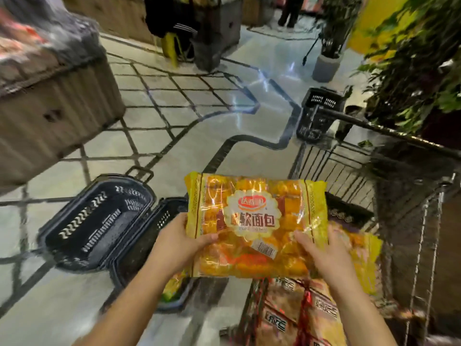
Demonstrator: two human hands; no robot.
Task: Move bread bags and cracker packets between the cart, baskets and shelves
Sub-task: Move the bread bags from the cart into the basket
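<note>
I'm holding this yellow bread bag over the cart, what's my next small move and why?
Probably swing the yellow plastic bread bag left and lower it into the black plastic basket: left hand and right hand grip its near edge, it is clear of the wire cart, and the basket lies open alongside.

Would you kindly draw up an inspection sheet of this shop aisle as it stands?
Surface: tiled floor, glossy, with a dark line pattern.
Job's things: yellow bread bag held in the air by the wire cart; more packets lie in the cart; two black baskets stand side by side on the floor, the left basket and the near basket.
Clutter: third black basket beyond the cart's front.
Grippers: left hand and right hand each grip the bread bag's near edge.
Cables: nothing seen.
Surroundings: display stand at left, potted plants at right, a person standing far off.
</note>
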